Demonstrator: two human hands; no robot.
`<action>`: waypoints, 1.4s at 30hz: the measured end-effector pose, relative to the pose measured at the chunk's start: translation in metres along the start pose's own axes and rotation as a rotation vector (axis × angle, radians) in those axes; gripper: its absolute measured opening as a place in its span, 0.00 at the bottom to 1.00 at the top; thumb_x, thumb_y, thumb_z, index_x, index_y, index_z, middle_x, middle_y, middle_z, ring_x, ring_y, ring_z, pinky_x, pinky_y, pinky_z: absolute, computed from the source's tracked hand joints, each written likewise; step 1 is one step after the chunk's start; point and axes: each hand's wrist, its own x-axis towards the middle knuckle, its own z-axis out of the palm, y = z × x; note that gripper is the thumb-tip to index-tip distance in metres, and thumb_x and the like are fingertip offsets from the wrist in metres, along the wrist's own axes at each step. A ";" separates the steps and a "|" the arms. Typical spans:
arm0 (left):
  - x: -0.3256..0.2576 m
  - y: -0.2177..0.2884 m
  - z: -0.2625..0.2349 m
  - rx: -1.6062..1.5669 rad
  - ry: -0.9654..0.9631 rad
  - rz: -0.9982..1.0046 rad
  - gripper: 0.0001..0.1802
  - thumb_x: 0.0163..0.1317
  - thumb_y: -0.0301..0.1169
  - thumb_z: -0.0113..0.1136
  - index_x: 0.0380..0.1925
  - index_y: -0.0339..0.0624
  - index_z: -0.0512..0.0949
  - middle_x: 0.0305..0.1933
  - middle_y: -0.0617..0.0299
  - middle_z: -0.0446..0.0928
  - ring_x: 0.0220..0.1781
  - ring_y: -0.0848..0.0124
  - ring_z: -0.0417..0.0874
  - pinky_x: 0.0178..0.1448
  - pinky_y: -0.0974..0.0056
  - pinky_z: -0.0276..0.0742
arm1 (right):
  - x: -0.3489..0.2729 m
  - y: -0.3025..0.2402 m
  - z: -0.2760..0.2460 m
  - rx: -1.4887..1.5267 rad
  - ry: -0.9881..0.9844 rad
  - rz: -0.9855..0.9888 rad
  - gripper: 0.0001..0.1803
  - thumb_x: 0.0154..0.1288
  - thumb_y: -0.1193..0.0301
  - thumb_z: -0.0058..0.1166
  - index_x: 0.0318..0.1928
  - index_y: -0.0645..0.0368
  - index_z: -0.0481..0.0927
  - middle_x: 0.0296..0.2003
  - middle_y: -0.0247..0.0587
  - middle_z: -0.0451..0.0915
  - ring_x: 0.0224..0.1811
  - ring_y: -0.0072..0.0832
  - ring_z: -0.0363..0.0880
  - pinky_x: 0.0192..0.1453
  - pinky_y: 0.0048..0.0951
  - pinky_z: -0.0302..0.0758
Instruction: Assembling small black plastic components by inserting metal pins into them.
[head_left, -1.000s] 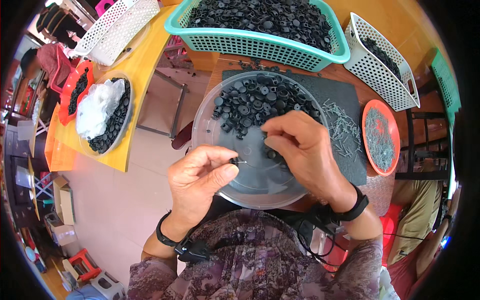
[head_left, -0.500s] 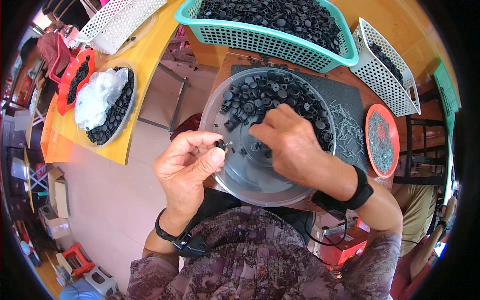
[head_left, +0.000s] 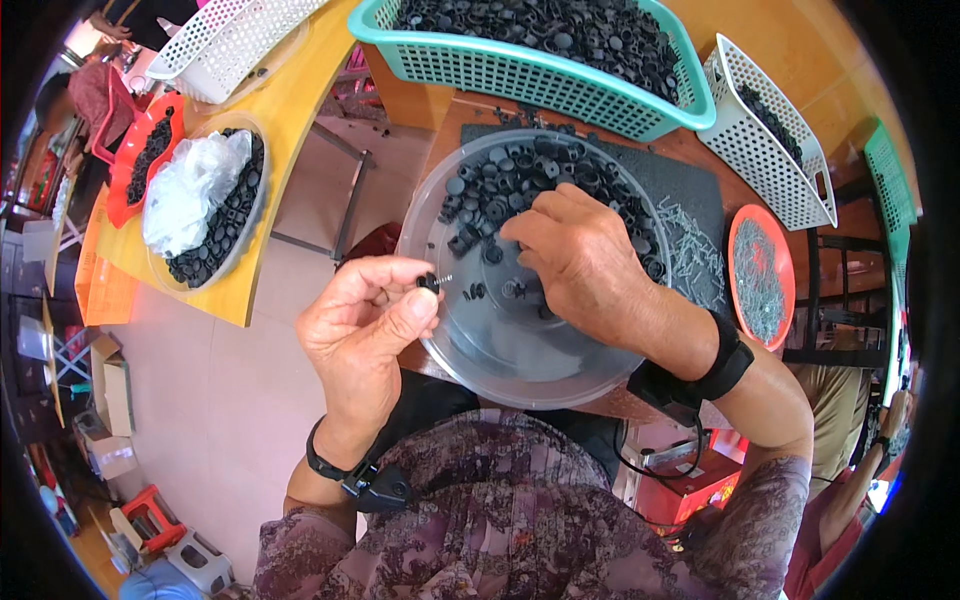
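Note:
Between the thumb and fingers of my left hand (head_left: 365, 315) is a small black plastic part (head_left: 428, 282), with a thin metal screw sticking out toward the right. This hand is at the left rim of a clear round plastic bowl (head_left: 490, 375). Black plastic caps and rings (head_left: 500, 185) are heaped along the bowl's far side, and a few tiny black pieces (head_left: 474, 292) lie on its bottom. My right hand (head_left: 585, 260) is inside the bowl at the heap, fingers curled down and pressed together. Whatever its fingertips hold is hidden beneath them.
Loose screws (head_left: 690, 255) lie on a dark mat right of the bowl, beside an orange dish (head_left: 738, 300) of screws. Behind stand a teal basket (head_left: 520, 85) and a white basket (head_left: 770, 165) of black parts. A yellow table (head_left: 225, 300) at left bears more containers.
My left hand has shifted slightly left with the black part and screw. My right hand stays over the heap, its fingers moved a little, and more tiny black pieces show on the bowl's bottom.

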 end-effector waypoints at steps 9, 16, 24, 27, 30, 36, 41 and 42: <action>-0.002 0.000 0.003 0.007 -0.020 -0.028 0.09 0.53 0.19 0.63 0.35 0.30 0.77 0.29 0.61 0.77 0.27 0.78 0.76 0.32 0.75 0.74 | 0.008 -0.005 0.012 -0.093 -0.091 -0.133 0.07 0.38 0.80 0.54 0.24 0.61 0.75 0.24 0.45 0.72 0.33 0.41 0.72 0.35 0.36 0.70; -0.001 -0.001 0.004 0.071 -0.038 0.000 0.11 0.54 0.23 0.63 0.36 0.29 0.76 0.28 0.54 0.79 0.23 0.75 0.77 0.30 0.73 0.75 | -0.002 0.002 0.014 0.053 -0.029 -0.070 0.06 0.41 0.79 0.55 0.26 0.61 0.77 0.24 0.44 0.73 0.33 0.40 0.72 0.35 0.36 0.70; -0.004 -0.006 0.018 0.043 -0.105 -0.018 0.12 0.54 0.24 0.64 0.36 0.30 0.75 0.32 0.54 0.79 0.27 0.73 0.78 0.33 0.72 0.76 | -0.022 -0.030 -0.014 0.717 -0.002 0.342 0.10 0.52 0.82 0.59 0.37 0.63 0.78 0.28 0.32 0.76 0.32 0.18 0.74 0.37 0.20 0.72; -0.006 -0.006 0.024 -0.014 -0.114 -0.041 0.11 0.55 0.23 0.63 0.37 0.30 0.75 0.31 0.61 0.77 0.29 0.77 0.77 0.34 0.74 0.74 | -0.024 -0.039 -0.018 0.961 0.049 0.486 0.09 0.53 0.81 0.57 0.37 0.65 0.77 0.28 0.38 0.78 0.31 0.20 0.77 0.35 0.23 0.73; -0.003 -0.005 0.025 -0.147 -0.173 -0.142 0.10 0.56 0.23 0.62 0.37 0.30 0.75 0.31 0.59 0.78 0.29 0.75 0.78 0.33 0.72 0.75 | -0.032 -0.038 -0.013 1.111 0.112 0.529 0.09 0.54 0.81 0.57 0.38 0.65 0.77 0.30 0.34 0.79 0.33 0.15 0.75 0.37 0.20 0.73; -0.007 -0.007 0.035 -0.191 -0.170 -0.143 0.10 0.57 0.24 0.61 0.37 0.30 0.74 0.32 0.57 0.78 0.28 0.73 0.79 0.32 0.71 0.76 | -0.042 -0.052 -0.002 1.329 0.353 0.581 0.10 0.54 0.81 0.57 0.38 0.64 0.77 0.30 0.35 0.79 0.30 0.18 0.75 0.34 0.22 0.72; -0.010 -0.010 0.037 -0.230 -0.197 -0.122 0.11 0.57 0.24 0.62 0.37 0.30 0.74 0.32 0.55 0.78 0.28 0.72 0.79 0.33 0.70 0.76 | -0.050 -0.050 -0.004 0.731 0.408 0.290 0.12 0.50 0.82 0.59 0.38 0.63 0.78 0.29 0.39 0.78 0.27 0.27 0.72 0.29 0.26 0.69; -0.010 -0.010 0.038 -0.243 -0.211 -0.119 0.11 0.56 0.24 0.62 0.38 0.30 0.74 0.32 0.55 0.78 0.28 0.72 0.79 0.33 0.70 0.77 | -0.050 -0.050 -0.002 0.679 0.480 0.227 0.13 0.48 0.82 0.60 0.38 0.62 0.78 0.29 0.39 0.77 0.26 0.29 0.71 0.28 0.27 0.68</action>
